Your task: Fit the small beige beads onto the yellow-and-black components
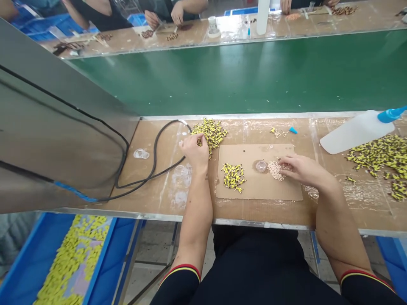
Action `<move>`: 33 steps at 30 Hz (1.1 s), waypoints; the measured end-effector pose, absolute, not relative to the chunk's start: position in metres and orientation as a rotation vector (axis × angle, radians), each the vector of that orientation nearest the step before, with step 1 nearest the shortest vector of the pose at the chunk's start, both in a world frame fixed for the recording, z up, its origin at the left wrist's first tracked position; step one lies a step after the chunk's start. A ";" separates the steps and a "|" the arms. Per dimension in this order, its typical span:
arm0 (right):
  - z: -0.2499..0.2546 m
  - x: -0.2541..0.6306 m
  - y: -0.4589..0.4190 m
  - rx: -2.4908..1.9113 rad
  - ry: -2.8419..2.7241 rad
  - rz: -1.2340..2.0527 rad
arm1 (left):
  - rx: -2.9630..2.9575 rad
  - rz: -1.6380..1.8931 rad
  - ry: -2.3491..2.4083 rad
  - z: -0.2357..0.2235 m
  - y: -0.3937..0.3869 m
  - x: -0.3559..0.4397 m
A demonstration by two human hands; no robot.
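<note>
My left hand (195, 149) is closed, its fingers curled at the left edge of a heap of small yellow-and-black pieces (213, 134). Anything in its grasp is too small or hidden to name. My right hand (300, 169) has thumb and fingers drawn together over a pile of tiny pale pieces (275, 170) on a cardboard sheet (254, 190). What those fingertips pinch, if anything, does not show. A small clear round dish (261, 166) sits beside the pale pile. Left of it on the sheet lies a smaller group of yellow-and-black pieces (233, 176).
A white bottle with a blue nozzle (356, 131) leans near a larger yellow-and-black heap (381, 156). A black cable (155, 156) loops across the left, by a metal cabinet (63, 118). A green belt (222, 76) separates co-workers' hands (165, 17) from my bench.
</note>
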State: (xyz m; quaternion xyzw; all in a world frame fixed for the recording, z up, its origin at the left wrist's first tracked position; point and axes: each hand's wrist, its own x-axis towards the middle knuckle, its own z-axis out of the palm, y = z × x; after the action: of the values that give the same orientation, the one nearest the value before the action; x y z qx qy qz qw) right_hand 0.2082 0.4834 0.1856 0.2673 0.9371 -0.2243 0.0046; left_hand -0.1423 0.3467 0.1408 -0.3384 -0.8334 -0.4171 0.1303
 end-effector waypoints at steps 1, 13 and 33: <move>0.183 0.208 0.484 0.826 2.929 -0.699 | -0.972 -1.188 -2.464 0.141 0.348 -0.142; 0.190 0.197 0.485 0.829 2.750 -0.640 | -1.552 -1.197 -2.318 0.181 0.334 -0.106; 0.207 0.211 0.481 0.922 2.985 -1.774 | -2.490 -0.901 -2.122 0.186 0.333 -0.086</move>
State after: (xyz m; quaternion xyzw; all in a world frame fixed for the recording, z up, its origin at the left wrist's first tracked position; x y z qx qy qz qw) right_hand 0.2113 0.4807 0.2070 0.2501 0.8098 -0.4814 -0.2236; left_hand -0.0856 0.3331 0.1857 -0.7281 -0.6203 -0.2634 -0.1256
